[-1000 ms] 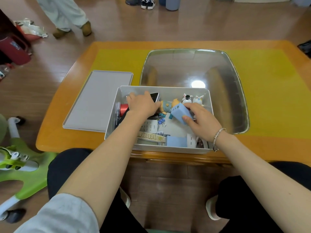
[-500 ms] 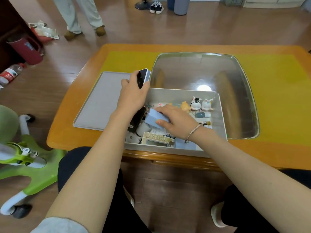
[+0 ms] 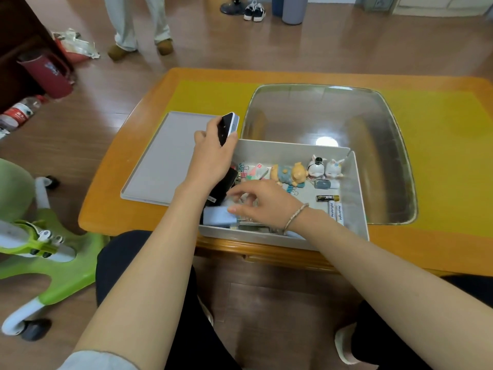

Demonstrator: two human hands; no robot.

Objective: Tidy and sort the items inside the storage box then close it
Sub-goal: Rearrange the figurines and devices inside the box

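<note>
The white storage box (image 3: 357,198) stands open at the table's near edge, and its grey lid (image 3: 162,156) lies flat to its left. My left hand (image 3: 210,158) grips a black-and-white remote (image 3: 226,128), held up over the box's left rim. My right hand (image 3: 264,201) is inside the box with its fingers spread. Its thumb touches a light blue block (image 3: 218,216) that lies in the near left corner. A black device (image 3: 222,190) lies under my left wrist. A pig figurine (image 3: 286,173), two rabbit figurines (image 3: 324,166), batteries (image 3: 334,212), clips and cards also sit inside.
The orange table has a yellow mat and a glass inset (image 3: 328,116) behind the box. A green ride-on toy (image 3: 40,244) stands on the floor at the left. A person's legs (image 3: 136,25), shoes (image 3: 253,10) and a red flask (image 3: 45,73) are farther off.
My left hand lifted the remote out of the box, up over its left rim. My right hand carried the blue block from the box's middle to the near left corner and loosened its fingers.
</note>
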